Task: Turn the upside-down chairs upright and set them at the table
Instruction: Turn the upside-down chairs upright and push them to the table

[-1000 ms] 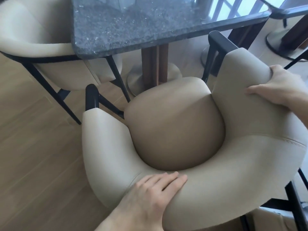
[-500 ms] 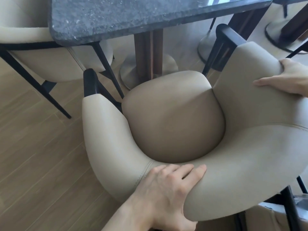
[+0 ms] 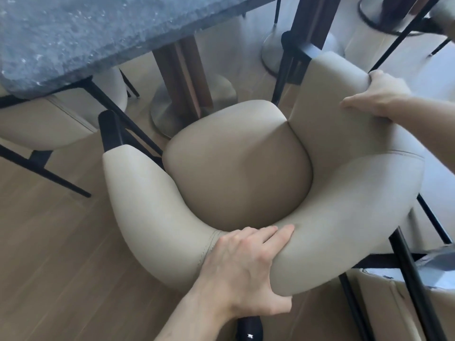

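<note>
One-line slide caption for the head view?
Both hands, left and right, grip an upright beige chair facing the stone table.

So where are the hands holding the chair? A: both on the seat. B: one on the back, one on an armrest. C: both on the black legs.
B: the left hand grips the chair by its curved back, and the right hand grips the armrest top.

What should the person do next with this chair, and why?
Probably slide the chair a little further under the table. It stands upright, the left hand and right hand grip its backrest, and its seat is still clear of the table edge.
</note>
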A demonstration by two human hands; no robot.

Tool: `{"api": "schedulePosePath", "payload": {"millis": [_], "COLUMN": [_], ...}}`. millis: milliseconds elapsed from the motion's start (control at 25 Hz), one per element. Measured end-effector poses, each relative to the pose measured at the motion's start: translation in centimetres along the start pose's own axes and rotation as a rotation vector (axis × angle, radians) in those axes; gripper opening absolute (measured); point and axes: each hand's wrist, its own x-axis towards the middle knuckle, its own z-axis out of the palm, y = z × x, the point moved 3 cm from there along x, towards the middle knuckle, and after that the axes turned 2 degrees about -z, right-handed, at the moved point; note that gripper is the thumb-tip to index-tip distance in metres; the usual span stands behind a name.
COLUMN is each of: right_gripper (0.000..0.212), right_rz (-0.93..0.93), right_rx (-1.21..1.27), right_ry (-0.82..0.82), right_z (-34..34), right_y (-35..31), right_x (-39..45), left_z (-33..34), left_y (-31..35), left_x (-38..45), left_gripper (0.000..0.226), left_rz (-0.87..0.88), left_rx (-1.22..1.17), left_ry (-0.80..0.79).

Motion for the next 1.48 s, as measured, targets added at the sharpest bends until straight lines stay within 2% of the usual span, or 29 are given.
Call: {"api": "schedulePosePath", "payload": {"millis": [120,200,280,360,440,520,640,760,840,920,1080,1160,1360,1400,1480], "right_gripper": [0.078,0.089,0.095,0.076,0.061,0.062,0.055,0.055,0.054,0.053,0.051,0.050,0.050,0.058,0.090], "right_rz": [-0.039,-0.097,-0.215,-0.420,-0.601,-0.786,-1.035,-1.026,-1.030,-1.027,-1.030,-1.056,-1.266,-1.316,-1.412], "right_rx": [-0.087,-0.182,-0.334,-0.442,-0.355,-0.281,-0.370,-0.371,-0.354,-0.323,-0.313,-0.300,-0.214,-0.220,-0.337], "right_ry": [0.009,0.012,-0.010,-0.061,-0.172,-0.238,-0.228,-0.162,-0.121,-0.099,-0.099,-0.073,-0.088,-0.106,-0.187], "right_z": [0.6,1.0,2.0,3.2,3.1,2.1,2.4,2.5,2.3,2.4,2.2,2.1,2.3,2.1,1.9], "right_y": [0.6,0.4,0.0,0.1,0.4,0.8,1.8,1.8,1.5,1.6,1.7,1.8,2.2,2.4,2.6], "right_x": [-0.3,-2.5,-6.3,-10.6,-14.6,-18.2,-21.6,-21.5,-21.5,-21.7,-21.7,-21.7,-21.5,-21.3,-20.8], "left_z": [0.1,0.1,0.0,-0.1,-0.2,-0.1,-0.2,-0.5,-0.3,-0.4,-0.1,0.4,0.8,0.8,0.6], "left_y": [0.2,0.0,0.1,0.1,0.2,0.2,0.0,0.7,1.6,2.7,5.2,5.3,3.5,3.5,3.5], "left_x": [0.5,0.3,0.3,0.4,0.5,0.3,0.3,-0.2,-0.6,0.1,1.5,1.7,1.5,1.6,1.8], "left_gripper": [0.097,0.097,0.099,0.100,0.102,0.103,0.101,0.092,0.077,0.067,0.078,0.084,0.078,0.079,0.082], "left_rz": [-0.005,-0.019,-0.039,-0.047,-0.069,-0.102,-0.136,-0.248,-0.365,-0.471,-0.623,-0.630,-0.471,-0.456,-0.457], "left_rx": [0.005,0.010,0.013,0.033,0.058,0.061,0.065,0.042,0.032,0.152,0.298,0.318,0.229,0.220,0.220], "left_ry": [0.005,-0.002,-0.014,-0.025,-0.065,-0.109,-0.103,-0.066,-0.060,-0.094,-0.147,-0.141,-0.106,-0.126,-0.172]}}
